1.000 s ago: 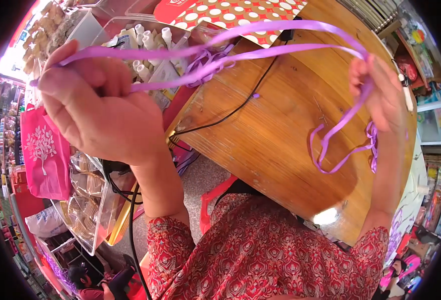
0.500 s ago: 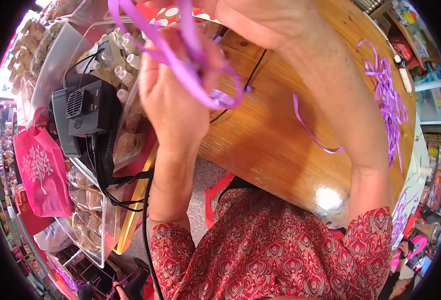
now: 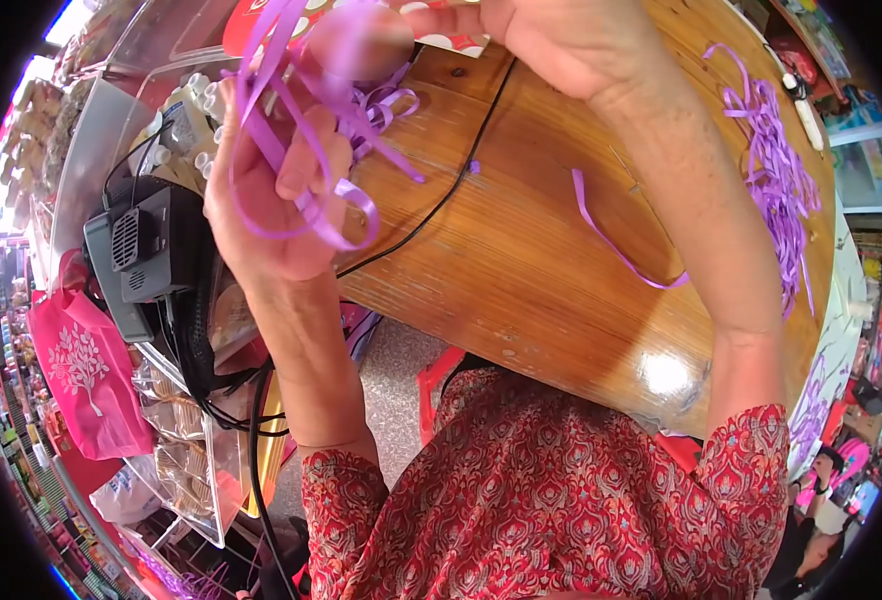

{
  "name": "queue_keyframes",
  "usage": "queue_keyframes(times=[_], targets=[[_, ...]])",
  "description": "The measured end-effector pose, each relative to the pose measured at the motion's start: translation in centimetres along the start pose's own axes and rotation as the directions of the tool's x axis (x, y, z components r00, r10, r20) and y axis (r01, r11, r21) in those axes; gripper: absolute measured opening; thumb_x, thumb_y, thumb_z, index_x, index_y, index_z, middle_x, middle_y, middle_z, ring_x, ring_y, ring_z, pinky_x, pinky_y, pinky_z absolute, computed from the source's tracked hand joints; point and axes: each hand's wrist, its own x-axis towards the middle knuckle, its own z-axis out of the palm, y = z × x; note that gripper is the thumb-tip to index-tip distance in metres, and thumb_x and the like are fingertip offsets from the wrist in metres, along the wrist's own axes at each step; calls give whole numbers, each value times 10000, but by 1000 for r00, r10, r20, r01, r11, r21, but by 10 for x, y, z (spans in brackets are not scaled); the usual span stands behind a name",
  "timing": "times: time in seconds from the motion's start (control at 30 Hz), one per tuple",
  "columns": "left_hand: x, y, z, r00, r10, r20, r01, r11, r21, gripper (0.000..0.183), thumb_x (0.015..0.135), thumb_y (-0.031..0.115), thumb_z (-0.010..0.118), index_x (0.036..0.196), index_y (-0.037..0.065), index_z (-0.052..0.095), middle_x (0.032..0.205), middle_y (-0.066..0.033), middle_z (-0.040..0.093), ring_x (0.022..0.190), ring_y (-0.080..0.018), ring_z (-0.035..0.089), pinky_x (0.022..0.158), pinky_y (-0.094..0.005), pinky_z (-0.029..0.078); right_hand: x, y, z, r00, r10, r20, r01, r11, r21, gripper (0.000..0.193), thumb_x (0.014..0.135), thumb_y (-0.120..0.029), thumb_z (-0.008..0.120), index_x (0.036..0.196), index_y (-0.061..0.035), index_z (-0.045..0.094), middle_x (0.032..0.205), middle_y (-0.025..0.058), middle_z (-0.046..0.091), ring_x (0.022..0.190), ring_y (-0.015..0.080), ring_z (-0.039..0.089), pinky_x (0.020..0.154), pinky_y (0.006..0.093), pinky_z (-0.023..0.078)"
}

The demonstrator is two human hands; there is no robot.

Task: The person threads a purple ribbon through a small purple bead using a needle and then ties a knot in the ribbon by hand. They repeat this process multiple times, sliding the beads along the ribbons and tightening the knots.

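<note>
My left hand (image 3: 286,190) is turned palm up, fingers curled round loops of shiny purple ribbon (image 3: 361,215). More strands rise past its fingertips to the top edge, and a loose bunch trails just right of the hand. At the top my right hand (image 3: 571,45) reaches leftward to the ribbon. Its fingers are smeared by motion, so whether they grip a strand cannot be told. Behind the hands lies a red-and-white polka-dotted piece (image 3: 456,42), partly covered. A single purple ribbon strand (image 3: 601,235) lies on the wooden table beside my right forearm.
A tangled pile of purple ribbon (image 3: 776,190) lies at the table's right side. A black cable (image 3: 441,205) crosses the wooden table (image 3: 521,290). Clear bins, a black device (image 3: 146,250) and a pink bag (image 3: 86,370) crowd the left. A person sits at the lower right.
My left hand has moved left and down and rolled palm up, with the ribbon still in it. My right hand has shifted slightly right. More of the polka-dotted piece and ribbon bunch shows.
</note>
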Motion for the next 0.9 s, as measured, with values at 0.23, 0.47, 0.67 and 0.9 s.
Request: queue_keyframes(times=[0.23,0.47,0.67,0.9], targets=[[2,5,13,962,237,-134,-160,890,427,345,993,252,346,1057,-23,543,889,-157,639,401,-79,330,369,-201,256,-8,-17,-43,978,-207,5,207,978,-1,199,899,-153,559,1010,8,598,796,53,610,700,136,585,629,250,506],[-3,13,23,918,375,-127,-243,788,566,328,984,275,399,1016,-21,535,634,6,413,429,-43,249,360,-194,189,-41,-14,-62,978,-189,-84,81,723,-686,160,864,-181,627,892,-30,672,754,24,631,599,68,539,516,185,409],[-4,16,31,931,363,-43,-278,779,562,336,983,267,407,1006,-39,543,639,1,400,511,-51,290,402,-187,202,-74,-25,-83,912,-77,-404,-216,747,-629,140,850,-173,640,862,-37,670,659,-7,585,561,52,503,489,182,370],[8,-13,41,814,579,46,-300,351,887,281,959,199,464,938,-53,587,615,-13,463,571,-80,415,553,-216,355,-85,-50,-121,782,-549,-296,389,800,-456,155,859,-144,616,926,-4,622,657,-3,545,524,65,450,482,188,346]])
